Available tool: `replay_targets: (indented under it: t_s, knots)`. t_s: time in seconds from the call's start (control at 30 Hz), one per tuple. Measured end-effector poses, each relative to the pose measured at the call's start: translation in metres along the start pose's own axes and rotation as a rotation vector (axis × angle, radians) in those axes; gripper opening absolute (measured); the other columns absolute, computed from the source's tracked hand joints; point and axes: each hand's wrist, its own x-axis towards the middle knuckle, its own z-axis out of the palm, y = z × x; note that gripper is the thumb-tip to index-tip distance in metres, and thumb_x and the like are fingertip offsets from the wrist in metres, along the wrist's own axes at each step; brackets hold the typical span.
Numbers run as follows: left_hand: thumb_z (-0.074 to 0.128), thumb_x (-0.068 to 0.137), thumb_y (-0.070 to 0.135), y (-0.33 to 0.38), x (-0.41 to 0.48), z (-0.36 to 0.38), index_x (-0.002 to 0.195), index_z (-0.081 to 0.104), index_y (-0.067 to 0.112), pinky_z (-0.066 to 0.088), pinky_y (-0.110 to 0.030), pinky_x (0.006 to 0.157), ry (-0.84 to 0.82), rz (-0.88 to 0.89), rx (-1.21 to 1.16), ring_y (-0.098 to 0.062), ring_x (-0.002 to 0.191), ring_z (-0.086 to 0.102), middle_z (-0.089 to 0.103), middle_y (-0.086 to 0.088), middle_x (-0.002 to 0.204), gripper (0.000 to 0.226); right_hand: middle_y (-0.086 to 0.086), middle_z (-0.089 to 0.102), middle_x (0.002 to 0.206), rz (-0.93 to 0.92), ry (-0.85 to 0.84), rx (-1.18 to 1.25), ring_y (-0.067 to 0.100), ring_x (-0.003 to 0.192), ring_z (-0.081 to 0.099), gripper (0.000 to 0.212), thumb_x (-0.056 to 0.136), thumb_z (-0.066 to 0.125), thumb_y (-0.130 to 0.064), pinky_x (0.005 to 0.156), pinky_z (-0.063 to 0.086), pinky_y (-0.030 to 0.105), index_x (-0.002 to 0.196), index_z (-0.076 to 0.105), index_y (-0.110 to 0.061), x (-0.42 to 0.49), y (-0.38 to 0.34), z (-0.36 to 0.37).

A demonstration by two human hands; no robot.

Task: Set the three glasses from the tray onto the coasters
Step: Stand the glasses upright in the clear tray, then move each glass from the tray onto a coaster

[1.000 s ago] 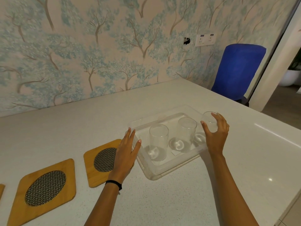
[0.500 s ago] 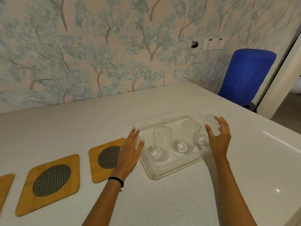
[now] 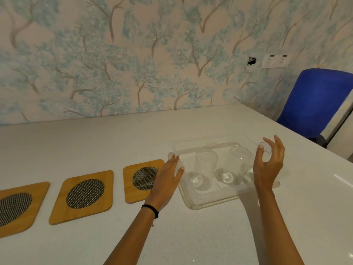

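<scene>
While three coasters (image 3: 85,196) wait bare to its left, the left hand (image 3: 166,180) lies flat and open against the tray (image 3: 208,202), likely steadying it; the right hand (image 3: 268,167), loosely curled, cups the rightmost glass (image 3: 264,147), grip uncertain.

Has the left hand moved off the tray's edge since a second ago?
No. The left hand still lies flat against the tray's left rim, partly over the nearest coaster. The whole view shifted, but its place against both is unchanged.
</scene>
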Motion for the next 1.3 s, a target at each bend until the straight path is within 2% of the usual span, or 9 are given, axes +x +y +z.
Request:
replay_targets:
  t_s: [0.07, 0.2, 0.4, 0.47, 0.6, 0.73, 0.93, 1.1, 1.3]
  knots:
    - [0.034, 0.097, 0.046, 0.002, -0.004, 0.000, 0.146, 0.016, 0.031, 0.015, -0.037, 0.121, 0.001, 0.009, 0.029, -0.008, 0.144, 0.013, 0.012, 0.009, 0.158, 0.055, 0.016, 0.050, 0.136, -0.047, 0.004, 0.017, 0.025, 0.128, 0.046, 0.031, 0.093, 0.048, -0.025, 0.110, 0.034, 0.031, 0.114, 0.060, -0.007, -0.002, -0.011, 0.005]
    - [0.035, 0.097, 0.044, 0.008, -0.009, 0.000, 0.146, 0.019, 0.029, 0.017, -0.037, 0.120, 0.006, 0.017, 0.069, -0.012, 0.145, 0.014, 0.014, 0.007, 0.158, 0.054, 0.019, 0.052, 0.132, -0.121, -0.031, 0.078, 0.023, 0.126, 0.046, 0.024, 0.093, 0.048, -0.014, 0.108, 0.032, 0.017, 0.111, 0.061, -0.004, -0.008, -0.035, 0.009]
    - [0.036, 0.096, 0.046, 0.016, -0.015, 0.000, 0.146, 0.019, 0.028, 0.016, -0.038, 0.119, -0.014, 0.006, 0.118, -0.014, 0.146, 0.012, 0.013, 0.005, 0.158, 0.056, 0.020, 0.054, 0.125, -0.255, -0.250, 0.155, 0.022, 0.122, 0.049, 0.021, 0.091, 0.048, -0.004, 0.104, 0.040, 0.027, 0.107, 0.061, -0.002, -0.029, -0.063, 0.019]
    - [0.036, 0.096, 0.047, 0.016, -0.016, 0.000, 0.146, 0.019, 0.028, 0.016, -0.039, 0.119, -0.019, 0.005, 0.138, -0.015, 0.146, 0.012, 0.013, 0.005, 0.158, 0.057, 0.016, 0.053, 0.126, -0.264, -0.373, 0.154, 0.021, 0.122, 0.049, 0.021, 0.092, 0.048, -0.007, 0.104, 0.039, 0.025, 0.108, 0.061, -0.004, -0.037, -0.068, 0.023]
    - [0.036, 0.095, 0.048, 0.016, -0.017, 0.000, 0.147, 0.018, 0.028, 0.016, -0.041, 0.120, -0.032, 0.004, 0.159, -0.015, 0.146, 0.010, 0.013, 0.005, 0.159, 0.058, 0.007, 0.049, 0.133, -0.206, -0.609, 0.083, 0.015, 0.126, 0.045, 0.033, 0.091, 0.046, -0.032, 0.101, 0.033, 0.008, 0.114, 0.059, -0.014, -0.049, -0.071, 0.028]
    - [0.036, 0.094, 0.050, 0.015, -0.017, -0.003, 0.147, 0.016, 0.029, 0.015, -0.042, 0.120, -0.044, 0.011, 0.176, -0.015, 0.146, 0.009, 0.013, 0.005, 0.159, 0.060, 0.003, 0.047, 0.136, -0.147, -0.729, -0.035, 0.015, 0.123, 0.047, 0.038, 0.088, 0.056, -0.037, 0.094, 0.040, 0.022, 0.122, 0.055, -0.020, -0.052, -0.068, 0.030]
    - [0.037, 0.094, 0.050, 0.016, -0.018, -0.004, 0.147, 0.016, 0.028, 0.013, -0.040, 0.119, -0.061, 0.015, 0.213, -0.016, 0.146, 0.009, 0.014, 0.004, 0.159, 0.061, 0.002, 0.049, 0.133, -0.096, -0.815, -0.112, 0.020, 0.115, 0.055, 0.051, 0.080, 0.059, -0.048, 0.095, 0.051, 0.037, 0.124, 0.052, -0.024, -0.052, -0.063, 0.033]
    - [0.036, 0.095, 0.050, 0.016, -0.019, -0.005, 0.147, 0.016, 0.027, 0.012, -0.040, 0.119, -0.072, 0.022, 0.237, -0.016, 0.147, 0.009, 0.013, 0.003, 0.159, 0.061, 0.001, 0.051, 0.135, -0.084, -0.865, -0.147, 0.018, 0.113, 0.056, 0.055, 0.080, 0.064, -0.045, 0.095, 0.050, 0.036, 0.129, 0.047, -0.026, -0.055, -0.065, 0.032]
    - [0.036, 0.094, 0.052, 0.011, -0.023, -0.011, 0.147, 0.017, 0.029, 0.011, -0.042, 0.119, -0.096, 0.047, 0.257, -0.014, 0.147, 0.006, 0.012, 0.005, 0.159, 0.060, 0.003, 0.055, 0.129, -0.057, -0.839, -0.119, 0.019, 0.107, 0.057, 0.052, 0.078, 0.068, -0.041, 0.092, 0.051, 0.037, 0.125, 0.051, -0.025, -0.055, -0.069, 0.034]
